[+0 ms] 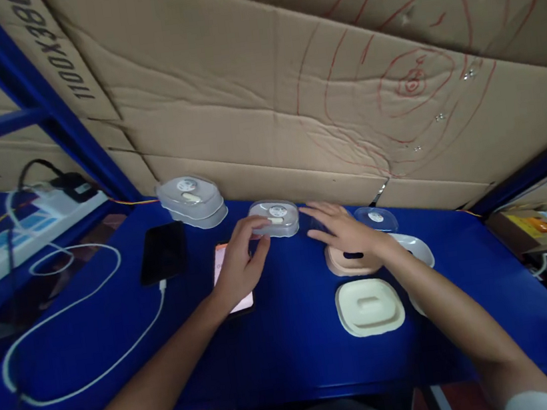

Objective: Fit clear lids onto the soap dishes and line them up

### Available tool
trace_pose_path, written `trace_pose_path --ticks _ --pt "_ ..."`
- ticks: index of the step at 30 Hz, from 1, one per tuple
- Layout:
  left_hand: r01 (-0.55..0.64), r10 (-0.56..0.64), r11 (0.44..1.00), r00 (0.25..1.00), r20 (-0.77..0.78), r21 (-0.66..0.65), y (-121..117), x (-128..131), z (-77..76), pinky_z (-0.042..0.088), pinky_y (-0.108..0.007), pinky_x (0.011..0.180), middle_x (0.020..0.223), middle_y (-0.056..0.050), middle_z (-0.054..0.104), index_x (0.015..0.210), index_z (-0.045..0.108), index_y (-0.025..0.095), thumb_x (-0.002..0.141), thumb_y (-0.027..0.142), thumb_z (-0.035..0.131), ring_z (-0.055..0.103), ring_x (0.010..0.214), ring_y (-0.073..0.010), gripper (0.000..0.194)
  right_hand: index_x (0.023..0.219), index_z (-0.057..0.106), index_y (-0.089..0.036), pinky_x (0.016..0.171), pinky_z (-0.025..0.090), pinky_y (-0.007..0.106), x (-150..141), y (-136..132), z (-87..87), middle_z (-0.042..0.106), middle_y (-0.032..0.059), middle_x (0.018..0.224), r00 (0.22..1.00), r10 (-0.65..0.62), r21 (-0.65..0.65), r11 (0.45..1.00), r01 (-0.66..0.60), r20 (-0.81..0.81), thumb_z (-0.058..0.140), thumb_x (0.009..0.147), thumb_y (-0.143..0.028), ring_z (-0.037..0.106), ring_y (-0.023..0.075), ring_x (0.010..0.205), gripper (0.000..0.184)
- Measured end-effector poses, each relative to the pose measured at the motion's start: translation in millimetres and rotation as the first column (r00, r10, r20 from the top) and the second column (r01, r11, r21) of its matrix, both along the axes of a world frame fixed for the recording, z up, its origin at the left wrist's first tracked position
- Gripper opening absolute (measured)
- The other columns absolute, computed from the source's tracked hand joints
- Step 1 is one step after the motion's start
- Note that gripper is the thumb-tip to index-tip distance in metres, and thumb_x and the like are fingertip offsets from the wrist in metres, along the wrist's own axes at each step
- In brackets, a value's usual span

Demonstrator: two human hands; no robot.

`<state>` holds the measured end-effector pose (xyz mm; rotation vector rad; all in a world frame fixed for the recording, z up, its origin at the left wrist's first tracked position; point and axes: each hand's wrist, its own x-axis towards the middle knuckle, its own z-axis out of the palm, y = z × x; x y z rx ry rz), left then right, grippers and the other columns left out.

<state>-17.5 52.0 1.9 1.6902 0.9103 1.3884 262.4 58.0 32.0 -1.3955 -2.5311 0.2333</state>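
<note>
My left hand point(245, 259) reaches to the left side of a small clear plastic container point(284, 227) with a round white label and a pale handle. Its index finger lies over the lid, thumb held apart, so the hand looks open. To the container's right, my right hand point(341, 226) is open with fingers spread, above a peach-coloured tray-like piece point(339, 263) with a dark slot. In front of that lies a cream lid point(370, 306) with a raised handle. Behind my right wrist are a clear lid point(376, 218) and a white piece point(417, 248), partly hidden.
Stacked clear containers point(192, 202) stand at the back left. A dark phone point(163, 252) is joined to a white cable point(108, 371); a lit phone point(220, 260) lies partly under my left hand. A power strip point(20, 238) sits far left, and a cardboard wall point(220, 104) borders the blue table point(293, 357).
</note>
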Motion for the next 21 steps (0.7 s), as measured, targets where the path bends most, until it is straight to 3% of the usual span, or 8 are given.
trace_pose_path --ticks 2,4,7,9,13,16,19,21 --pt "0.075 -0.073 0.997 0.993 -0.097 0.016 -7.4 0.5 1.8 0.049 -0.038 0.104 0.122 -0.007 0.07 0.115 0.075 0.029 0.094 0.024 0.068 0.063 0.116 -0.0275 0.022 0.157 0.048 -0.028 0.123 0.038 0.053 31.4 -19.6 5.5 0.054 0.0104 0.16 1.0 0.004 -0.034 0.999 -0.004 -0.004 0.046 0.11 -0.041 0.047 0.0265 0.151 0.049" --pt "0.166 -0.159 0.986 0.965 -0.208 0.021 -15.2 3.4 4.7 0.048 -0.039 0.104 0.119 -0.006 0.072 0.116 0.075 0.03 0.096 0.026 0.066 0.065 0.111 -0.0279 0.022 0.152 0.055 -0.026 0.121 0.04 0.05 56.5 -28.7 5.6 0.06 0.0088 0.154 0.998 -0.051 -0.045 0.998 0.052 0.023 0.046 0.107 -0.027 0.052 0.0246 0.147 0.045" --pt "0.306 -0.294 0.952 0.89 -0.349 -0.021 -25.3 14.2 7.9 0.048 -0.043 0.107 0.117 -0.007 0.074 0.113 0.077 0.031 0.098 0.033 0.064 0.066 0.112 -0.03 0.02 0.15 0.057 -0.025 0.124 0.036 0.05 76.8 -18.0 -1.2 0.057 0.0093 0.157 0.984 -0.158 -0.052 0.985 0.163 0.082 0.049 0.098 -0.01 0.049 0.0243 0.149 0.056" --pt "0.347 -0.338 0.936 0.846 -0.412 -0.055 -30.1 23.9 7.2 0.047 -0.045 0.11 0.12 -0.007 0.074 0.113 0.076 0.031 0.099 0.037 0.061 0.065 0.117 -0.0306 0.022 0.153 0.054 -0.026 0.125 0.031 0.056 80.7 0.5 -6.3 0.05 0.0119 0.163 0.977 -0.182 -0.088 0.977 0.192 0.109 0.057 0.089 -0.007 0.044 0.0285 0.153 0.067" --pt "0.329 -0.366 0.931 0.853 -0.373 -0.159 -33.3 42.1 -5.1 0.054 -0.045 0.1 0.127 -0.008 0.073 0.125 0.072 0.032 0.097 0.042 0.065 0.068 0.112 -0.0297 0.031 0.16 0.044 -0.033 0.123 0.026 0.067 76.2 35.9 -13.9 0.038 0.0143 0.17 0.976 -0.167 -0.207 0.959 0.194 0.142 0.082 0.072 -0.021 0.035 0.0377 0.157 0.097" --pt "0.285 -0.344 0.933 0.885 -0.313 -0.221 -28.0 57.0 -16.7 0.055 -0.047 0.097 0.135 -0.011 0.07 0.136 0.066 0.031 0.088 0.047 0.076 0.068 0.113 -0.0322 0.051 0.158 0.047 -0.036 0.122 0.024 0.071 70.5 45.6 -15.6 0.047 0.0129 0.165 0.978 -0.166 -0.247 0.95 0.194 0.128 0.09 0.067 -0.033 0.041 0.04 0.153 0.1" --pt "0.317 -0.387 0.92 0.831 -0.399 -0.23 -18.3 74.8 -19.8 0.038 -0.057 0.117 0.155 -0.017 0.056 0.147 0.058 0.026 0.075 0.053 0.087 0.052 0.14 -0.042 0.082 0.155 0.049 -0.028 0.119 0.022 0.075 70.3 37.9 -8.9 0.054 0.018 0.157 0.973 -0.218 -0.193 0.954 0.229 0.073 0.088 0.075 -0.042 0.047 0.0439 0.147 0.09" --pt "0.345 -0.42 0.908 0.757 -0.5 -0.239 -13.0 84.9 -17.2 0.029 -0.065 0.119 0.159 -0.02 0.051 0.151 0.053 0.025 0.068 0.056 0.091 0.042 0.147 -0.0491 0.096 0.157 0.044 -0.024 0.12 0.024 0.073 75.3 23.7 -0.2 0.052 0.0205 0.156 0.968 -0.251 -0.132 0.959 0.252 0.023 0.083 0.082 -0.049 0.046 0.0431 0.147 0.088"
